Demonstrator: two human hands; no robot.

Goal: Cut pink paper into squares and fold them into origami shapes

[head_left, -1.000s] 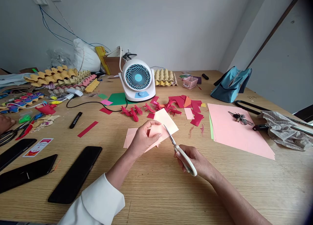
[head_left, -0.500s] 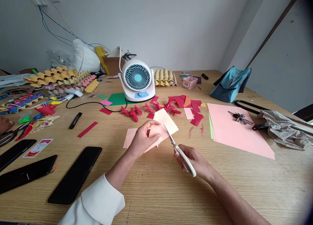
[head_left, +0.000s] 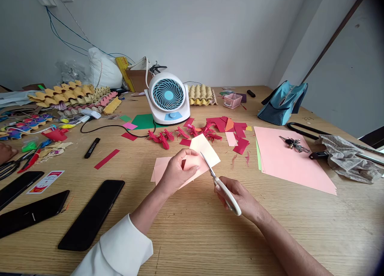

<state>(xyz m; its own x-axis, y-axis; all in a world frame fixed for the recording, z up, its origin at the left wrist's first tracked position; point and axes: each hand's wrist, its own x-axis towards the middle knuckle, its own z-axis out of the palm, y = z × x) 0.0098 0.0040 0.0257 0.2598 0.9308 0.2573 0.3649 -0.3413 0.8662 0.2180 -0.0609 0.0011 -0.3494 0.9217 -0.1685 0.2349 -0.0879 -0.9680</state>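
Observation:
A pale pink sheet of paper (head_left: pixel 207 150) is pinched between the thumb and fingers of my left hand (head_left: pixel 180 168), tilted above the table. White-handled scissors (head_left: pixel 225 194) are in my right hand (head_left: pixel 238 198), their blades pointing up and left across the paper. Whether the blades are fully closed is hard to make out. Under my left hand lie more pale pink paper pieces (head_left: pixel 159 167). Beyond the paper is a row of red cut-paper shapes (head_left: pixel 163 140), with red paper scraps (head_left: pixel 241 146) to their right.
A white fan (head_left: pixel 169 98) stands at the back. Phones, one a black phone (head_left: pixel 93 214), lie at left, near a black marker (head_left: pixel 92 148) and a red strip (head_left: pixel 107 159). At right are pink sheets (head_left: pixel 294 168) under keys (head_left: pixel 295 144). Another person's hand (head_left: pixel 6 153) shows at far left.
The held paper and my left hand have shifted very slightly to the right. The scissors stay almost in the same place against the paper.

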